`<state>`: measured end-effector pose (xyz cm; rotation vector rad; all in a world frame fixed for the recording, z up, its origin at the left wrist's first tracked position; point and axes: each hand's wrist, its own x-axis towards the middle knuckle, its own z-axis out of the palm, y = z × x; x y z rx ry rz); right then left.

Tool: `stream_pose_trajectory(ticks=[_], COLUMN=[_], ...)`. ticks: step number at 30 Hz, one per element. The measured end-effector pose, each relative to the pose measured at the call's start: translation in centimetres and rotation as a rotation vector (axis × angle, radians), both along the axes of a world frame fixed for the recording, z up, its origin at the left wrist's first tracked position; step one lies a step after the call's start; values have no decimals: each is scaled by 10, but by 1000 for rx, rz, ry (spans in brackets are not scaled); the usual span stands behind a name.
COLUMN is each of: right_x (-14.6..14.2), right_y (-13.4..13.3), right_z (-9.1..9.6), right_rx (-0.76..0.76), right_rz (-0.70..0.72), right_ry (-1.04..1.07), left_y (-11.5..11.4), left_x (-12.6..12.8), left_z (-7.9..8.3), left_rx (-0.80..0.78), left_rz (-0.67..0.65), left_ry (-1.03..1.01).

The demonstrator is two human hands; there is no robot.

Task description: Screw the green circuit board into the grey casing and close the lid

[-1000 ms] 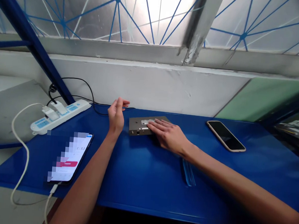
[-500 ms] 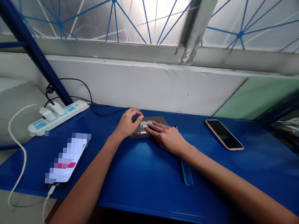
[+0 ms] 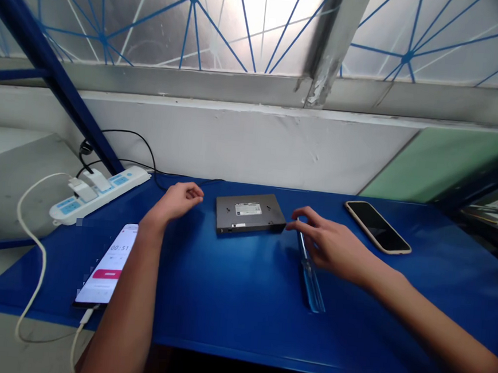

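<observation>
A flat dark grey metal box (image 3: pixel 252 221), with a white label and small slots on its upper face, lies on the blue table. My left hand (image 3: pixel 179 200) hovers to the left of it, fingers loosely curled together, and I see nothing in them. On the box's right side, my right hand (image 3: pixel 320 235) reaches over a screwdriver with a clear blue handle (image 3: pixel 315 292). Its thumb and fingers are apart around the shaft; whether they touch it I cannot tell. The screwdriver lies on the table, handle toward me.
A dark-screened phone (image 3: pixel 377 226) in a pale case lies at the right. To the left are a lit phone (image 3: pixel 106 273) on a charging cable, partly behind my left forearm, and a white power strip (image 3: pixel 102 195) with plugs. The blue table (image 3: pixel 230 311) meets a white wall.
Both hands have come off the grey box. My left hand moved left and curled; my right hand moved right, over the screwdriver. The box has stayed on the table.
</observation>
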<state>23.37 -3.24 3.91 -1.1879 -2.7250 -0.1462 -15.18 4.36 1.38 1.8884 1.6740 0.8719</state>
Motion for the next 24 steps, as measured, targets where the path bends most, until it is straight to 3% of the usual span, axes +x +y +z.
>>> stream_pose_trajectory(ticks=[2,5,11,14,16,18,20,22,24], right_x=[14,21,18,24,26,22,10,-8,-27], right_y=[-15,-33,-37,-32,-31,-31,-30,-23,-10], right_z=[0,-6,-19,-20,-17,-7,10,31,54], right_rx=[-53,-109,-80,-92,-74,5,88,223,264], right_rz=[19,82,219,306,320,243,140,198,160], right_ry=[-32,-82,-75,41,239,539,933,1329,1526], left_y=[-2,-3,-3,-4,-5,-6,-9,-13,-18], left_x=[-9,-9,-3,-3,3,15,32,52,71], left_z=[-2,-4,-6,-4,-1,4,8,11,12], left_rx=[-185,-306,-344,-325,-256,-145,-69,-26,-18], left_rz=[-44,-73,-66,-76,-92,-124,-186,-240,-305], left_ry=[-35,-56,-36,-32,-70,-168,-310,-427,-489])
